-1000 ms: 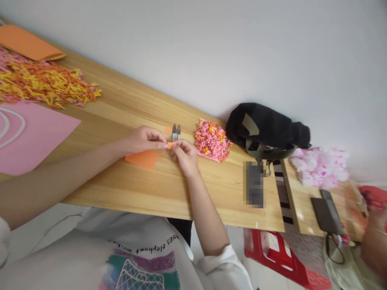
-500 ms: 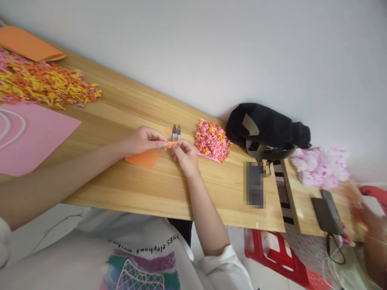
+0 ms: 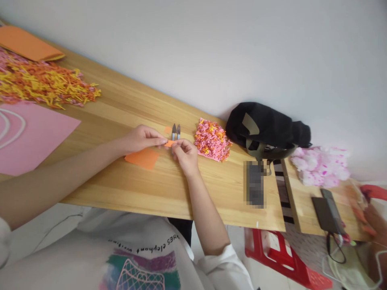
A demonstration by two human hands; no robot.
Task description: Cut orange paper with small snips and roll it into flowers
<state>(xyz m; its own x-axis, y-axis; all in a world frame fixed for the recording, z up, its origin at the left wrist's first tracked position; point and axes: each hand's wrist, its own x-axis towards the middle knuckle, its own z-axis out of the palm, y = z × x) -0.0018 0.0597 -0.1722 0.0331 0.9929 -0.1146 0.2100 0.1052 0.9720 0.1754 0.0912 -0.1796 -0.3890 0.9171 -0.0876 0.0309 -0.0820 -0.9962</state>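
Between my two hands is a small orange piece, paper or thin foam. My left hand (image 3: 148, 137) pinches the left end of this orange piece (image 3: 169, 143), and my right hand (image 3: 186, 154) pinches its right end. Under my left wrist lies a larger orange sheet (image 3: 143, 158), partly covered. Just behind my fingers rest small thread snips (image 3: 175, 132), blades pointing to the wall, their lower part hidden by my right hand. Beside them is a little orange square (image 3: 167, 129). To the right sits a pink mat (image 3: 212, 141) covered with pink, orange and yellow tufts.
At left are a heap of coloured strips (image 3: 45, 82), folded orange sheets (image 3: 28, 42) and a pink sheet (image 3: 39, 137). A black bag (image 3: 266, 125) and a pixelated dark object (image 3: 254, 184) lie right. Beyond are another table (image 3: 302, 209), a red stool (image 3: 281, 253) and another person's arm (image 3: 377, 225).
The small orange piece shows slightly more between my fingertips, and my left fingers have shifted a little left. At far right, the other person's hand has moved.
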